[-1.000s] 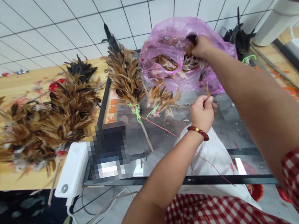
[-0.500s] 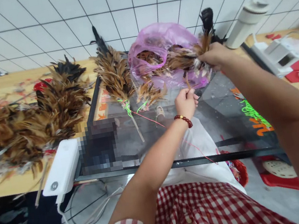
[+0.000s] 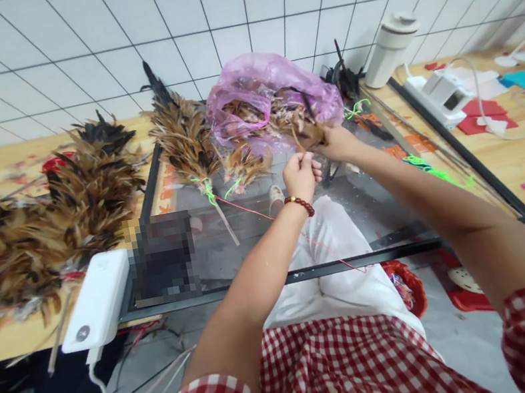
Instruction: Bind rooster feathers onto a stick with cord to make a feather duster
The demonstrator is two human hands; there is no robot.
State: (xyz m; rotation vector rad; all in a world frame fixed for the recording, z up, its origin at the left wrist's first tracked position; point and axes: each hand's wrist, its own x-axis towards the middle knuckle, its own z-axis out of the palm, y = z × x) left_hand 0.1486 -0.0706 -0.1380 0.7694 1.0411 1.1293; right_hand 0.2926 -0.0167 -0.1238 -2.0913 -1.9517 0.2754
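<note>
My right hand (image 3: 337,142) is closed around a small bunch of brown feathers (image 3: 306,131), just in front of the purple plastic bag (image 3: 264,64). Close by on its left, my left hand (image 3: 302,174) has its fingers pinched together, with a brown feather seeming to rise from them. More brown feathers show inside the bag and at its mouth. Left of the bag lies a feather duster (image 3: 183,136) on a stick, bound with green string. Beside it is a smaller feather bunch (image 3: 244,164). A red thread (image 3: 249,207) runs from there beneath my left forearm.
A glass-topped, black-framed panel (image 3: 248,287) lies under the work. Feather dusters (image 3: 84,194) and a white power bank (image 3: 95,300) are at left. Black feathers (image 3: 347,80), a white bottle (image 3: 391,48), a charger (image 3: 447,93) and red paper pieces (image 3: 486,115) are at right.
My right hand has come down and left with brown feathers, close to my left hand. My left hand stays pinched. The view has turned slightly right.
</note>
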